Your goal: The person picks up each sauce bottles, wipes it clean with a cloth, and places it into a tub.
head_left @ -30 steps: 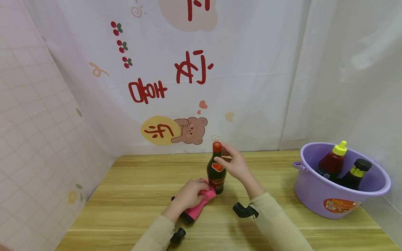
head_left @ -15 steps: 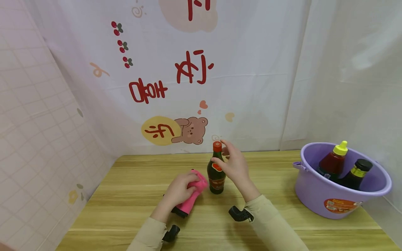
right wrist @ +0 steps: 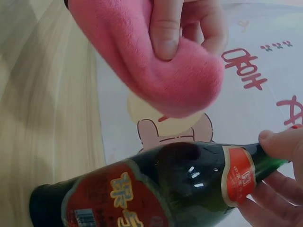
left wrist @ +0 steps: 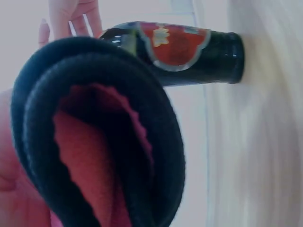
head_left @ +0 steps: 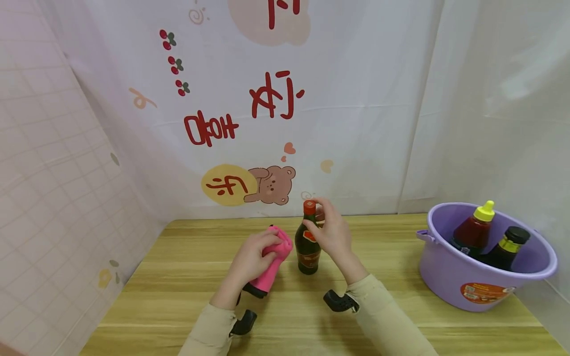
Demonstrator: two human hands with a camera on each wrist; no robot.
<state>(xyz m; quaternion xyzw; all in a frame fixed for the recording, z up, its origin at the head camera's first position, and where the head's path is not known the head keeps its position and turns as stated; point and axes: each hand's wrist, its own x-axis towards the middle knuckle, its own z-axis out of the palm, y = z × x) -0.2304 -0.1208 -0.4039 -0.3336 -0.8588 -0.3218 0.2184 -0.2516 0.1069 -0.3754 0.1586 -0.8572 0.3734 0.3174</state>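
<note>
The dark glass bottle (head_left: 308,244) stands upright on the wooden table (head_left: 178,277), a little past the middle toward twelve o'clock; the right hand (head_left: 331,232) comes in from its three o'clock side and pinches the neck just under the red cap (head_left: 309,207), fingers curled round the glass; the left hand (head_left: 254,259) clenches a folded pink cloth (head_left: 273,264) with a dark edge, held just beside the bottle at nine o'clock, and whether cloth and glass already meet cannot be told from the head view, though the right wrist view shows a gap between the pink fold (right wrist: 156,71) and the shoulder of the bottle (right wrist: 156,189); the step in hand looks like wiping the bottle down, and to do it well the neck grip should stay firm and high so the base cannot skate on the table; the cloth is best pressed flat against the shoulder and drawn down over the red label (right wrist: 113,198); pushing hard from nine o'clock would likely tip the bottle toward three, so the right hand should brace against that; the purple basin (head_left: 450,277) at three o'clock, holding two other bottles, sits well apart.
</note>
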